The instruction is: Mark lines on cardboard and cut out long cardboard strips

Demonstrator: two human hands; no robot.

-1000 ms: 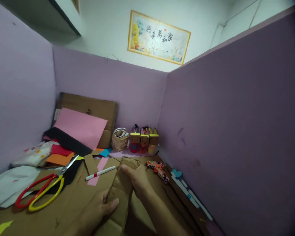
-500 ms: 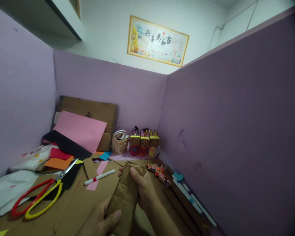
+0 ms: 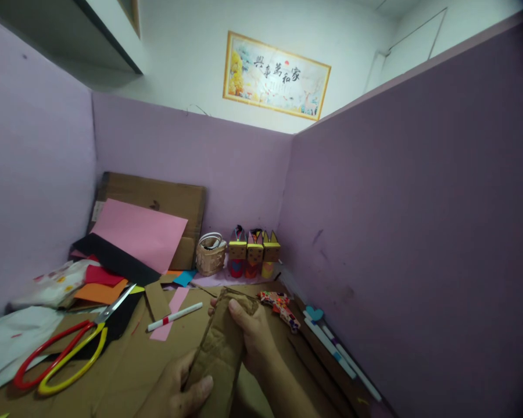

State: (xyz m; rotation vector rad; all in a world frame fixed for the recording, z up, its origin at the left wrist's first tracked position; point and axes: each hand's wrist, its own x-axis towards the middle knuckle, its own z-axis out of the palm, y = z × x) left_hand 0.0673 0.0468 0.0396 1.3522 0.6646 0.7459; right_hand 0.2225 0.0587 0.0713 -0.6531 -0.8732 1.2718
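Between my two hands is a long, creased piece of brown cardboard [image 3: 225, 337], tilted upward away from me. My left hand [image 3: 181, 383] grips its lower left edge, thumb lying on the face. Higher up, my right hand [image 3: 250, 331] clasps the right edge near the far end, its thumb on top and some fingertips showing past the left side. Left of the cardboard, a white marker with a red band [image 3: 175, 317] rests across a pink paper strip [image 3: 169, 326]. Scissors with red and yellow handles [image 3: 76, 348] lie farther left.
At the back stand a small woven basket [image 3: 210, 258] and several cardboard-headed figures [image 3: 255, 252]. Pink paper [image 3: 139, 226] leans on a cardboard sheet [image 3: 187, 203]. Markers [image 3: 331, 345] and a patterned scrap [image 3: 281, 307] lie along the right purple partition [image 3: 409, 220]. Coloured scraps [image 3: 102, 290] pile up at left.
The view has shifted slightly, so the surroundings sit a little farther left. Both hands keep nearly the same hold on the cardboard piece.
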